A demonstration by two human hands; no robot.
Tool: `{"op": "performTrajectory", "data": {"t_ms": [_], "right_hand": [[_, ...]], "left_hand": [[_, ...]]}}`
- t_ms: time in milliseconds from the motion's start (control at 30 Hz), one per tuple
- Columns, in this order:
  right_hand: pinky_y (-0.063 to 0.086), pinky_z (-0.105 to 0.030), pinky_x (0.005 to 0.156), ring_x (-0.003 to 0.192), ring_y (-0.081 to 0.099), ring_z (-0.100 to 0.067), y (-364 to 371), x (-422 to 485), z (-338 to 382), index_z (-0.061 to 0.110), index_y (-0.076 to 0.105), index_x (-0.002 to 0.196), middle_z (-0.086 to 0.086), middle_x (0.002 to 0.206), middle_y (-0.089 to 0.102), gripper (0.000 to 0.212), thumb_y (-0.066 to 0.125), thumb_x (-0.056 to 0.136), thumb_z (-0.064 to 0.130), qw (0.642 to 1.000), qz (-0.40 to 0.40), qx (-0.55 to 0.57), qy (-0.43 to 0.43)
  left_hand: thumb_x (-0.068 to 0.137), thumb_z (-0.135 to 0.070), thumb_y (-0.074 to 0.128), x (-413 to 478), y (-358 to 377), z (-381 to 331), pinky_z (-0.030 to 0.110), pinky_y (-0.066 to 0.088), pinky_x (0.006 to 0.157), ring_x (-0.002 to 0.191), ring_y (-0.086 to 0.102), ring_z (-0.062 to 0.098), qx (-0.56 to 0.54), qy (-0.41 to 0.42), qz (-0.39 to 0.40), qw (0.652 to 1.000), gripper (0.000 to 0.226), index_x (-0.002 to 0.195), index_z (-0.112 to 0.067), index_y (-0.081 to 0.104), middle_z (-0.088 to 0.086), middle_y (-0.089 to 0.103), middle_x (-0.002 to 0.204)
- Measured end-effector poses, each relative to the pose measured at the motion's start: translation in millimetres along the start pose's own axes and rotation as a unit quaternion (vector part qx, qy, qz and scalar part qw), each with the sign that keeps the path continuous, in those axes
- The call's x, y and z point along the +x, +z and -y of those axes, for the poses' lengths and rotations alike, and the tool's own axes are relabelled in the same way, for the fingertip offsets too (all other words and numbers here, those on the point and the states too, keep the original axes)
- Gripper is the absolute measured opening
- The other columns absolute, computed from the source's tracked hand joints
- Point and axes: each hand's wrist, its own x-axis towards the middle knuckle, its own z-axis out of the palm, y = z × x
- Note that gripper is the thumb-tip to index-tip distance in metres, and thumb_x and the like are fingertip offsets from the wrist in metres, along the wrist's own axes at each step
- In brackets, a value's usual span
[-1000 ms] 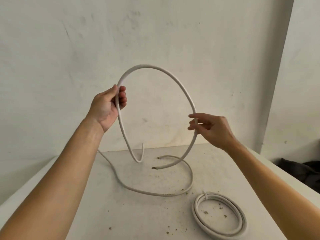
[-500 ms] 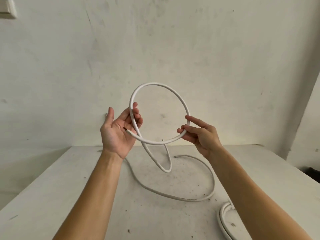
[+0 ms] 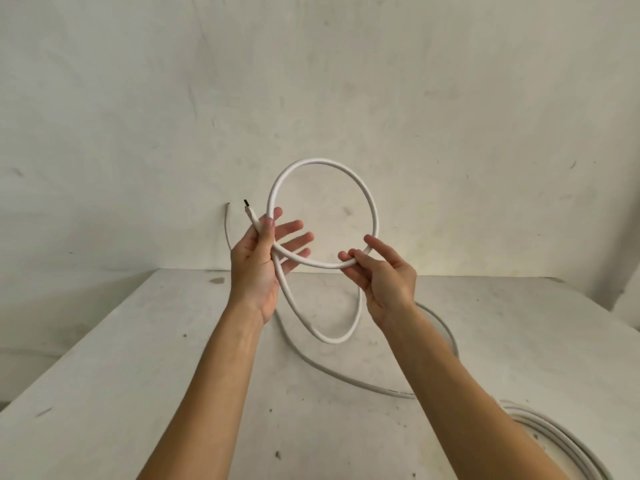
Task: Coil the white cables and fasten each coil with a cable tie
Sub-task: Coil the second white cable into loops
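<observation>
We hold the white cable [image 3: 367,199] up in front of the wall [image 3: 311,81], above the surface [image 3: 138,393], so that its first loop hangs free and keeps its round shape while we form it. Our left hand [image 3: 258,268] takes the crossing point: the thumb presses the cable's end piece against the palm, with the dark cut tip [image 3: 246,203] poking out up and to the left, while the other fingers [image 3: 294,239] fan apart behind the loop. We judge that this loose, open hold leaves room to lay further turns into the same palm.

Our right hand [image 3: 384,275] pinches the bottom right of the loop between thumb and fingertips, closed on the cable, which seems meant to steer the curve round and set its width. From the left hand the cable drops in a slack bend, touches down on the surface and trails off to the right, so most of its length is not yet gathered.

At the lower right edge a finished-looking coil [image 3: 561,434] lies flat on the surface, partly hidden by our right forearm; we cannot tell whether it is tied. No cable tie is in view.
</observation>
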Motion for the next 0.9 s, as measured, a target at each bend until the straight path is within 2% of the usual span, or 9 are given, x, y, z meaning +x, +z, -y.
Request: {"op": "performTrajectory", "data": {"t_ms": [100, 167, 267, 333, 400, 500, 633, 733, 900], "right_hand": [[0.065, -0.038, 0.076, 0.091, 0.079, -0.034, -8, -2, -10, 0.004, 0.067, 0.113, -0.023, 0.093, 0.077, 0.014, 0.060, 0.105, 0.013, 0.997, 0.019, -0.054, -0.047], [0.066, -0.042, 0.074, 0.082, 0.079, -0.026, -22, 1, -21, 0.013, 0.062, 0.108, -0.017, 0.094, 0.076, 0.024, 0.050, 0.109, 0.034, 0.986, -0.029, -0.149, -0.073], [0.061, -0.045, 0.077, 0.081, 0.067, -0.019, -48, 4, -37, 0.024, 0.053, 0.104, -0.009, 0.104, 0.066, 0.015, 0.054, 0.103, 0.039, 0.925, -0.148, -0.345, -0.054], [0.054, -0.042, 0.076, 0.090, 0.060, -0.022, -66, 6, -46, 0.021, 0.049, 0.115, -0.010, 0.115, 0.061, 0.024, 0.061, 0.100, 0.035, 0.895, -0.152, -0.420, 0.018], [0.058, -0.040, 0.067, 0.088, 0.068, -0.029, -73, 6, -53, 0.014, 0.049, 0.117, -0.017, 0.112, 0.064, 0.029, 0.062, 0.101, 0.035, 0.907, -0.109, -0.382, 0.139], [0.064, -0.043, 0.058, 0.075, 0.077, -0.044, -70, 5, -61, -0.004, 0.053, 0.109, -0.034, 0.107, 0.068, 0.024, 0.062, 0.103, 0.018, 0.950, -0.036, -0.154, 0.271], [0.061, -0.040, 0.045, 0.065, 0.074, -0.038, -68, 19, -64, -0.010, 0.047, 0.119, -0.034, 0.093, 0.064, 0.019, 0.050, 0.100, -0.013, 0.972, -0.121, 0.033, 0.198], [0.060, -0.042, 0.046, 0.068, 0.064, -0.033, -75, 23, -54, -0.010, 0.052, 0.112, -0.024, 0.086, 0.060, 0.010, 0.047, 0.105, -0.004, 0.974, -0.147, 0.042, 0.169], [0.060, -0.040, 0.052, 0.056, 0.058, -0.027, -89, 25, -18, -0.005, 0.056, 0.098, -0.018, 0.083, 0.055, 0.020, 0.043, 0.109, 0.005, 0.985, -0.165, 0.026, 0.051]], "left_hand": [[0.105, -0.028, 0.055, 2, -3, 6, 0.041, 0.063, 0.076, 0.091, 0.077, 0.034, -0.028, -0.011, -0.040, 0.999, 0.034, 0.128, -0.005, 0.065, 0.012, 0.078, 0.100], [0.105, -0.027, 0.055, 3, -3, 8, 0.038, 0.062, 0.073, 0.084, 0.077, 0.030, -0.032, -0.002, -0.048, 0.998, 0.033, 0.126, -0.004, 0.066, 0.010, 0.078, 0.097], [0.106, -0.026, 0.053, 6, -1, 2, 0.038, 0.062, 0.072, 0.076, 0.076, 0.025, -0.063, 0.027, -0.067, 0.995, 0.026, 0.117, -0.008, 0.069, 0.008, 0.078, 0.094], [0.106, -0.024, 0.052, 9, 0, -7, 0.038, 0.062, 0.073, 0.074, 0.074, 0.022, -0.080, 0.044, -0.077, 0.993, 0.024, 0.115, -0.009, 0.069, 0.007, 0.077, 0.093], [0.106, -0.023, 0.053, 10, 3, -15, 0.038, 0.062, 0.074, 0.071, 0.072, 0.019, -0.093, 0.054, -0.080, 0.991, 0.023, 0.115, -0.009, 0.069, 0.006, 0.077, 0.093], [0.106, -0.021, 0.054, 9, 9, -20, 0.039, 0.062, 0.074, 0.064, 0.065, 0.015, -0.102, 0.057, -0.073, 0.990, 0.022, 0.114, -0.007, 0.069, 0.005, 0.075, 0.089], [0.106, -0.021, 0.052, 6, 6, -18, 0.039, 0.061, 0.071, 0.056, 0.059, 0.015, -0.056, 0.064, -0.087, 0.993, 0.022, 0.115, -0.009, 0.068, 0.006, 0.072, 0.085], [0.108, -0.020, 0.047, 7, -8, -13, 0.036, 0.060, 0.064, 0.050, 0.053, 0.014, 0.001, 0.061, -0.135, 0.989, 0.022, 0.117, -0.008, 0.065, 0.006, 0.071, 0.084], [0.110, -0.015, 0.039, 4, -36, 8, 0.029, 0.056, 0.051, 0.044, 0.046, 0.012, 0.087, 0.047, -0.183, 0.978, 0.024, 0.122, -0.005, 0.056, 0.011, 0.064, 0.084]]}}
